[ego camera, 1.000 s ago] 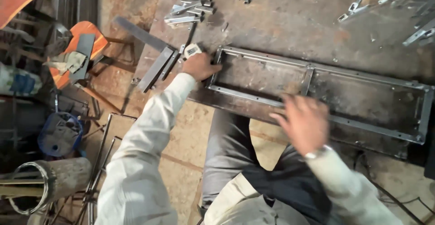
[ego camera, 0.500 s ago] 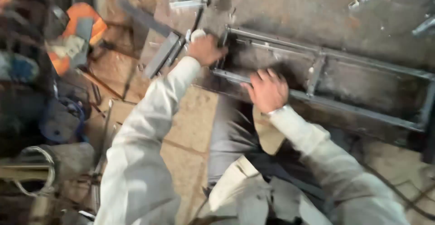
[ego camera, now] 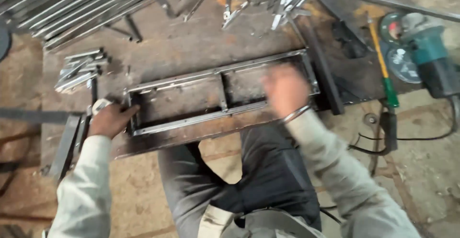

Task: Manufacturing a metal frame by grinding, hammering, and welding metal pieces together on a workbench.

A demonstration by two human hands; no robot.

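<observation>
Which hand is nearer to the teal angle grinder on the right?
Right. The right hand is over the metal frame's right half, toward the angle grinder; the left hand rests at the frame's far left end.

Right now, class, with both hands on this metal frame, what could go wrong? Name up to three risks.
1. The left hand grips the steel frame at its end corner, bare; a sharp edge could cut it.
2. The right hand is blurred over the frame's far half; it might get pinched against a bar.
3. The angle grinder lies close by with its cable trailing; a snag could drag it.
</observation>
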